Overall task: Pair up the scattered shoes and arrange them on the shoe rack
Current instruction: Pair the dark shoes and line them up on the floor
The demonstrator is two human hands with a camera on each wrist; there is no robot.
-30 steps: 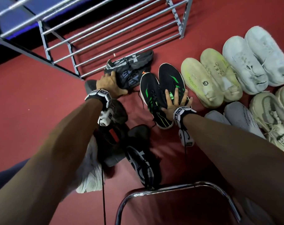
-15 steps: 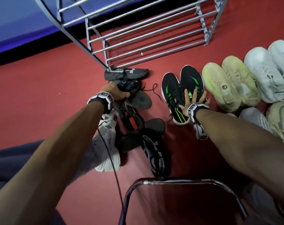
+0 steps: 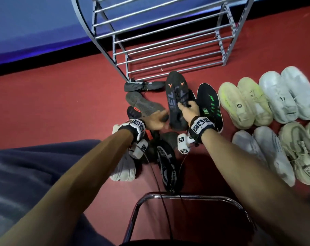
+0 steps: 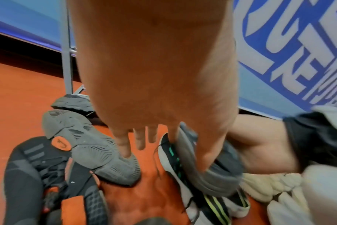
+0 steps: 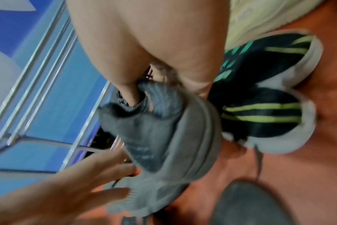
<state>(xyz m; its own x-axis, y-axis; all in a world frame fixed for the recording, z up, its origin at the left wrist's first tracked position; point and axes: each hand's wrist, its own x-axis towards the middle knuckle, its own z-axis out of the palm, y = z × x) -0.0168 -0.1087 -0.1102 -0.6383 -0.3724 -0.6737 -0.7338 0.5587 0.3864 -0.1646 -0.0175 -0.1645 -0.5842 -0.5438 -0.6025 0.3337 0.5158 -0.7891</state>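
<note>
My right hand (image 3: 188, 108) grips a dark grey shoe with orange marks (image 3: 175, 96) by its collar and holds it tilted above the red floor, in front of the metal shoe rack (image 3: 168, 55). In the right wrist view my thumb is tucked inside the shoe (image 5: 164, 137). My left hand (image 3: 156, 119) is open, with straight fingers next to the shoe's heel and over an upturned grey-soled shoe (image 4: 87, 146). A black pair with green stripes (image 3: 211, 103) stands just right of the held shoe.
Pale yellow (image 3: 243, 102), white (image 3: 289, 93), grey (image 3: 260, 153) and beige (image 3: 299, 153) pairs line the floor on the right. A dark shoe (image 3: 138, 86) lies by the rack's foot. Black shoes (image 3: 168, 166) and a white one (image 3: 124, 167) are piled below my hands. A chrome chair frame (image 3: 186, 197) is nearest me.
My right hand left the black-green pair and took hold of the dark grey shoe. My left hand let go of that shoe and opened. The head view shifted left and up.
</note>
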